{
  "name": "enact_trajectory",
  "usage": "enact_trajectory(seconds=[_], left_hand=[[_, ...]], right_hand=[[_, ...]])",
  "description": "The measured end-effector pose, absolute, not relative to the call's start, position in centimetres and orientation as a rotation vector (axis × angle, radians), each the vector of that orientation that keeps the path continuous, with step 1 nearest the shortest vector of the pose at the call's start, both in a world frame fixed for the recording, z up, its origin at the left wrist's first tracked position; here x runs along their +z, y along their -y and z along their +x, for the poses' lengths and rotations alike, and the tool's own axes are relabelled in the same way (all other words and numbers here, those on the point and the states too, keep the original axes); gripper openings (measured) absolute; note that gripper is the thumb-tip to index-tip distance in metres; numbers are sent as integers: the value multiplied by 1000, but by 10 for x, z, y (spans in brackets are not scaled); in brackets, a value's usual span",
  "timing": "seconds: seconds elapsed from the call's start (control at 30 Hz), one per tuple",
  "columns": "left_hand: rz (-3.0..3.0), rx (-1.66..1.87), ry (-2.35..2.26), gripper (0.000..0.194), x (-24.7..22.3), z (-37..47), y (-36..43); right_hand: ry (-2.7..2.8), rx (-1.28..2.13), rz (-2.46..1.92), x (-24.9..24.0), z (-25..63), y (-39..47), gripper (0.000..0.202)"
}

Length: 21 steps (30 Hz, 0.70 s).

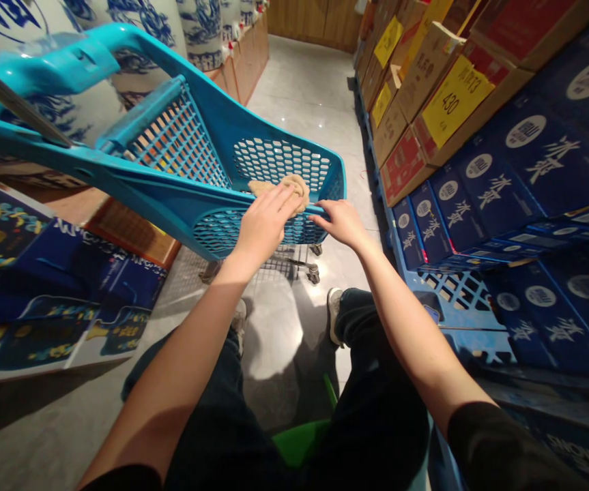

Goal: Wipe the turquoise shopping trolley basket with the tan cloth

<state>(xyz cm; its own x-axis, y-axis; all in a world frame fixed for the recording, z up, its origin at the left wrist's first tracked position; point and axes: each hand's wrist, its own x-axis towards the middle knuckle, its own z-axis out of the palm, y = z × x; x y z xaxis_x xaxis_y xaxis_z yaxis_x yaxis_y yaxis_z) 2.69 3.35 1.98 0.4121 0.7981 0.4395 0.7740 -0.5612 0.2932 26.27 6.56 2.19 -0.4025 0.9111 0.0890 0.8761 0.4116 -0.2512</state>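
Note:
A blue plastic shopping cart with latticed walls stands in front of me, its handle at the upper left. My left hand is closed over a crumpled beige cloth at the near rim of the basket. Part of the cloth hangs over to the inside of the wall. Close by on the right, my right hand grips the same rim near the basket's front corner, thumb on the near side. The fingertips of the right hand are partly hidden behind the rim.
Blue boxes and brown cartons are stacked on a blue pallet at right. Large blue-and-white jars line the left, with gift boxes below. A green seat shows between my legs.

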Motion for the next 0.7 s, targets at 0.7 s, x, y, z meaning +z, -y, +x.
enact_trajectory(seconds=[0.7], left_hand=[[2469,979,-1695,55,28,-17,-40]], right_hand=[[2459,215,-1577,20,263,-63,35]])
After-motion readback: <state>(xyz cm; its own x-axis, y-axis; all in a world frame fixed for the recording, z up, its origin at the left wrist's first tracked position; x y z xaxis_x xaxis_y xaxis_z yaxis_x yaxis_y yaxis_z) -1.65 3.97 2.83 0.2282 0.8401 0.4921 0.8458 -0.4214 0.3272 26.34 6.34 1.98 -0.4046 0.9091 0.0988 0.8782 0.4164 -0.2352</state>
